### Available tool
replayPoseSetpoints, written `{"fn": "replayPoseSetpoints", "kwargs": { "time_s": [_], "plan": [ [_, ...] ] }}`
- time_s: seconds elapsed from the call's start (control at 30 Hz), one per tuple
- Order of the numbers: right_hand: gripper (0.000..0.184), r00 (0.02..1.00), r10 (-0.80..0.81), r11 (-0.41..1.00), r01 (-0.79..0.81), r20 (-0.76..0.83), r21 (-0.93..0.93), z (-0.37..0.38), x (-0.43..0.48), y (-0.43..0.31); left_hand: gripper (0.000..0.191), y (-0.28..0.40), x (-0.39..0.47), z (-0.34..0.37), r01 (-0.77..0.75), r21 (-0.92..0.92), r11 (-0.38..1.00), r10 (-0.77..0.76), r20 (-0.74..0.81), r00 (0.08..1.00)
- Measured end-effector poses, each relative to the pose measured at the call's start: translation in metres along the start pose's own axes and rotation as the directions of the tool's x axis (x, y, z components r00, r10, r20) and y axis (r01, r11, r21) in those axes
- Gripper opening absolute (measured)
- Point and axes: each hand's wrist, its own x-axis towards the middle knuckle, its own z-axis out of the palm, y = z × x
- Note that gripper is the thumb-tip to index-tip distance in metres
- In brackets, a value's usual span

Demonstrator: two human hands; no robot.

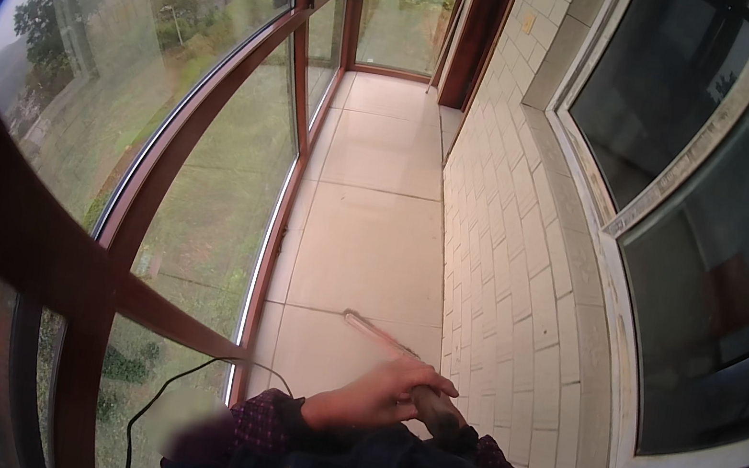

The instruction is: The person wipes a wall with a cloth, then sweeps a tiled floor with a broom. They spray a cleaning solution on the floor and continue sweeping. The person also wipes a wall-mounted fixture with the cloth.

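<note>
Close to my chest, my left hand (377, 388) reaches rightward with its fingers curled over a brown, blurred shape. My right hand (445, 417) is close against it, mostly in shadow and partly covered. What the two hands hold between them cannot be made out. Just beyond them on the pale floor tiles lies the long, narrow, pinkish head of a floor-cleaning tool (380, 334), with a dark fuzzy edge. It slants from upper left down toward my hands, where its near end is hidden; no handle is plainly visible.
A narrow tiled floor (374, 234) runs ahead between red-brown framed windows (225, 161) and a pale tiled wall (509, 254) with a white-framed window (612, 226). A thin pole (447, 41) leans by the far doorway. A black cable (167, 384) loops at lower left.
</note>
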Motion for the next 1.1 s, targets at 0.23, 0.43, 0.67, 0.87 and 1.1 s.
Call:
{"fn": "replayPoseSetpoints", "kwargs": {
  "time_s": [0.23,0.43,0.67,0.87,1.1],
  "plan": [
    [0.037,0.919,0.391,0.895,-0.367,-0.052,0.252,-0.050,0.135,0.059,0.035,-0.081,0.094,-0.114,0.065,-0.130,0.989,-0.054,0.084,0.995],
    [0.048,0.849,0.525,0.797,-0.517,0.064,0.312,-0.124,0.272,0.169,0.030,-0.170,0.200,-0.217,0.326,-0.171,0.930,-0.338,-0.043,0.940],
    [0.050,0.667,0.673,0.208,-0.586,0.320,0.783,-0.184,0.425,0.299,0.023,-0.219,0.320,-0.340,0.122,0.037,0.992,-0.115,-0.149,0.982],
    [0.047,0.788,0.591,0.477,-0.512,0.170,0.714,-0.226,0.530,0.399,0.026,-0.298,0.410,-0.440,-0.024,0.168,0.986,0.033,-0.052,0.998],
    [0.017,0.675,0.714,0.258,-0.500,0.186,0.827,-0.281,0.699,0.458,0.030,-0.372,0.532,-0.597,-0.017,0.056,0.998,0.015,0.026,1.000]
  ]
}}
